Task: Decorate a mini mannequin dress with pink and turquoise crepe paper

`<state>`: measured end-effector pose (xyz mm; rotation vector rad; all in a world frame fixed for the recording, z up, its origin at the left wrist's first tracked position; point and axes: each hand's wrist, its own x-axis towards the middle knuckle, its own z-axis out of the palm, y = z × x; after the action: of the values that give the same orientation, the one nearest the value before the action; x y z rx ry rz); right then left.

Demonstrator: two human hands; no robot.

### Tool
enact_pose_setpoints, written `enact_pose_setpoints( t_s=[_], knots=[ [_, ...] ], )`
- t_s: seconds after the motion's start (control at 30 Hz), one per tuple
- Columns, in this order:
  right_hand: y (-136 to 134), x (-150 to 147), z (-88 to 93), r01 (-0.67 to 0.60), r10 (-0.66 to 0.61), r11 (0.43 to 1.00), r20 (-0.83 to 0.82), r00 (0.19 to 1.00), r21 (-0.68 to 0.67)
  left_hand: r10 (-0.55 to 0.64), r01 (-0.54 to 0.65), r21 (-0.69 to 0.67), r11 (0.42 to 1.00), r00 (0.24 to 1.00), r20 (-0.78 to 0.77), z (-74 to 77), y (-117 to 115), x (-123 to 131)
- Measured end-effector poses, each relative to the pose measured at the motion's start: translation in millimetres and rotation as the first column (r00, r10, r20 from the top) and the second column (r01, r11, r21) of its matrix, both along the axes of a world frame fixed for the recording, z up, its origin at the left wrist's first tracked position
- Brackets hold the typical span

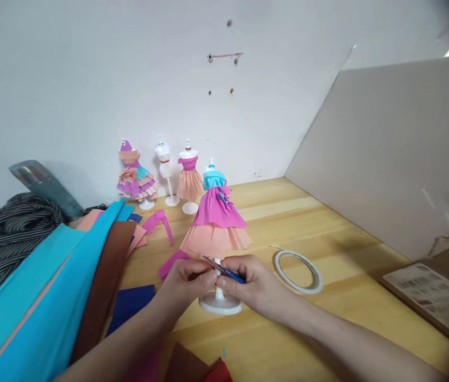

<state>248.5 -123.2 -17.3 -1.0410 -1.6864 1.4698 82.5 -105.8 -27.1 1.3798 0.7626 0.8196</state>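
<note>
My right hand (pixel 250 278) is closed around a pair of blue-handled scissors (pixel 234 275), whose thin blades point left toward my other hand. With fingers pinched together, my left hand (pixel 192 278) meets the blade tips; whatever it grips is hidden or too small to make out. Both hands are in front of the white stand (pixel 219 305) of a miniature dress form. That form wears a paper dress (pixel 218 209) with a turquoise top, a magenta overskirt and a peach underskirt. A magenta paper strip (pixel 172 262) lies just beyond my left hand.
Behind stand a ruffled dress form (pixel 135 178), a white form (pixel 164 170) and one in a peach skirt (pixel 189 183). A tape roll (pixel 315 270) lies right, near a labelled parcel (pixel 427 289). Turquoise paper (pixel 49 281) and striped cloth (pixel 13 228) fill the left.
</note>
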Motion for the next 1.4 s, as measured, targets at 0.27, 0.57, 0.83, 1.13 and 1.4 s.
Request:
enact_pose_setpoints(
  t_s=[0.27, 0.57, 0.83, 1.13, 1.4],
  knots=[
    [14.4, -12.1, -4.4, 0.017, -0.018, 0.999, 0.043, 0.999, 0.030, 0.242, -0.217, -0.199, 0.956, 0.964, 0.109, -5.2, -2.9, -2.0],
    [11.4, -6.5, 5.8, -0.042, -0.050, 0.941, 0.260, 0.964, 0.337, 0.405, -0.375, -0.222, 0.900, 0.907, 0.111, -2.2, -0.7, 4.4],
    [10.8, 19.2, 16.6, -0.031, -0.117, 0.901, 0.312, 0.943, 0.433, 0.484, -0.486, -0.052, 0.872, 0.874, -0.049, 1.6, 12.9, -4.9],
    [32.2, 30.0, 18.1, -0.057, 0.019, 0.977, 0.181, 0.983, 0.205, 0.470, -0.468, 0.049, 0.883, 0.874, -0.121, -2.9, 11.3, -3.3],
    [32.4, 26.0, 13.9, -0.050, 0.030, 0.988, 0.135, 0.990, 0.144, 0.431, -0.422, 0.087, 0.902, 0.888, -0.162, -18.3, 11.3, -4.8]
  ],
)
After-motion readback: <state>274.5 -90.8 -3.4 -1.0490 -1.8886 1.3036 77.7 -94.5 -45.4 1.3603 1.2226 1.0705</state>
